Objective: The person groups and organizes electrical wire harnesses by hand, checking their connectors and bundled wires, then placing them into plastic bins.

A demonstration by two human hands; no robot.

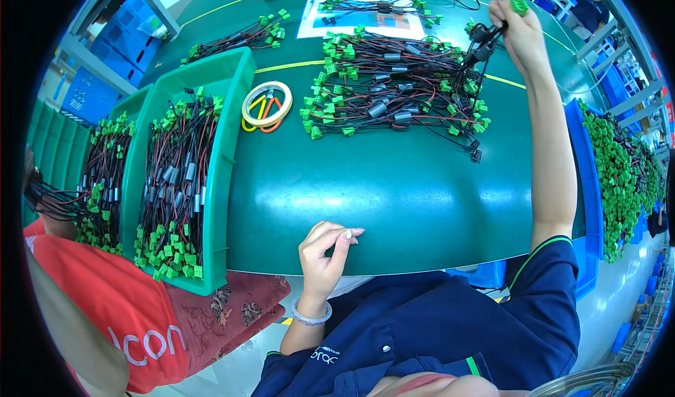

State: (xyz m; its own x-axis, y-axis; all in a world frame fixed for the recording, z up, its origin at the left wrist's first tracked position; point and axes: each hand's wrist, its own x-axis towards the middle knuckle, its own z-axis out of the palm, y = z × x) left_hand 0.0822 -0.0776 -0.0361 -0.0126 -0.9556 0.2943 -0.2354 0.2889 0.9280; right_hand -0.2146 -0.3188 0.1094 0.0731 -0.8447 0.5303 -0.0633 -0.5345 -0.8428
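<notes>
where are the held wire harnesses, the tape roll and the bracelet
Held wire harnesses (482, 37), head view: on their dark cylinders, beside the right hand (522, 30).
Tape roll (287, 105), head view: on the right side of its ring.
Bracelet (311, 320), head view: on the near side of its band.

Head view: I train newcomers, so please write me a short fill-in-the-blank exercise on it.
1. The camera wearer's ____ hand holds cables.
2. In the picture, the tape roll lies to the ____ of the cable pile.
3. The bin at the table's right edge is coloured ____.

Missing words: right; left; blue.
</notes>
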